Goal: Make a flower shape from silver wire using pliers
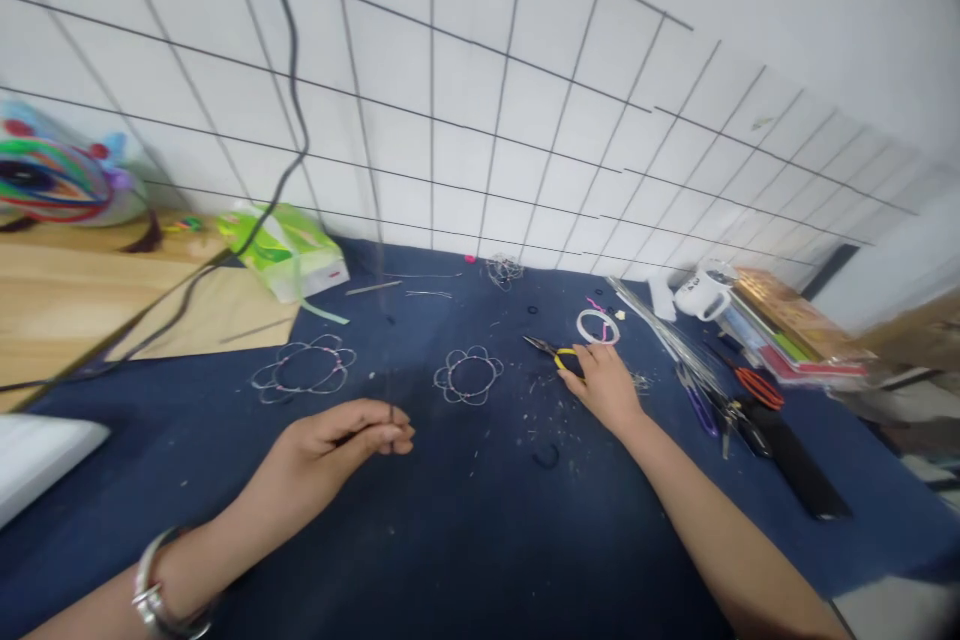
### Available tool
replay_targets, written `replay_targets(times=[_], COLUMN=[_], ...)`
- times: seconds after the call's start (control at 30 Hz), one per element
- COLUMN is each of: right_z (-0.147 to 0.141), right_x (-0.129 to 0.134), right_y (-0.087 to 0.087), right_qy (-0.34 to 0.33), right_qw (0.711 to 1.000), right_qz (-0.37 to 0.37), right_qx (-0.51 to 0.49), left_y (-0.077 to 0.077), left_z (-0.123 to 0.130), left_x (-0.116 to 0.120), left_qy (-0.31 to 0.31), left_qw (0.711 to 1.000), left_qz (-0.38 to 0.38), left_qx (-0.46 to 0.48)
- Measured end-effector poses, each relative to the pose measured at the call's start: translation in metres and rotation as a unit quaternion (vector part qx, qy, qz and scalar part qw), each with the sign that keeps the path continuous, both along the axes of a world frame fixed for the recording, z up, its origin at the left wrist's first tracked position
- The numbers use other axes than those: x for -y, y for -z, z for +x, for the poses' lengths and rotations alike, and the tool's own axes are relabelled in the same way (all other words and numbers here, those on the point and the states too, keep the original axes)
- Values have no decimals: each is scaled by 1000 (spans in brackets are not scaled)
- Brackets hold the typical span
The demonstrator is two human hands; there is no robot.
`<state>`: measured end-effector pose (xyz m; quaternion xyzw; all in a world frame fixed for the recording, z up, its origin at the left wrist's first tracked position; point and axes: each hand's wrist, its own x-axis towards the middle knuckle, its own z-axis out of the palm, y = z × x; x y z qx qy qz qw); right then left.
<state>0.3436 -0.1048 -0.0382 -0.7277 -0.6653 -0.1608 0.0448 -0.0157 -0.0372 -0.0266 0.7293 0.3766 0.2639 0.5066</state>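
Observation:
My left hand (pixel 352 440) is closed in a pinch over the dark blue cloth. A short, thin dark piece shows at its fingertips, too small and blurred to name. My right hand (pixel 604 385) has its fingers curled over the yellow-handled pliers (pixel 538 345), which lie on the cloth with their jaws pointing left. Between the hands lies a flower-shaped wire ring (pixel 448 390) with small beads. Another looped wire ring (pixel 289 390) lies beyond my left hand. Just past my right hand is a white ring-shaped roll (pixel 581 328).
Wire clippings lie around the pliers. Right of them are long wires (pixel 652 320), orange-handled scissors (pixel 759 387), purple-handled pliers (pixel 701 408), a black case (pixel 806 470) and a white mug (pixel 701 295). A green tissue pack (pixel 289 250) and a dark cable (pixel 292 90) are at left.

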Motion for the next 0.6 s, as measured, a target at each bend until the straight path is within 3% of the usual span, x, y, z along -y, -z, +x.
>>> replay_targets(times=[0.13, 0.3, 0.37, 0.43, 0.6], right_z=[3, 5, 15, 37, 125], right_x=[-2, -4, -2, 4, 42], right_y=[6, 6, -5, -21, -71], right_qy=[-17, -18, -1, 60, 252], right_qw=[1000, 1000, 999, 997, 965], right_qz=[5, -13, -21, -29, -51], right_qx=[-1, 21, 26, 33, 44], left_y=[-6, -7, -6, -2, 12], left_z=[7, 8, 6, 4, 1], left_x=[2, 1, 2, 2, -4], left_qy=[0, 5, 8, 3, -7], left_qw=[985, 968, 969, 972, 975], left_qz=[-141, -203, -206, -208, -205], left_qx=[100, 145, 134, 110, 83])
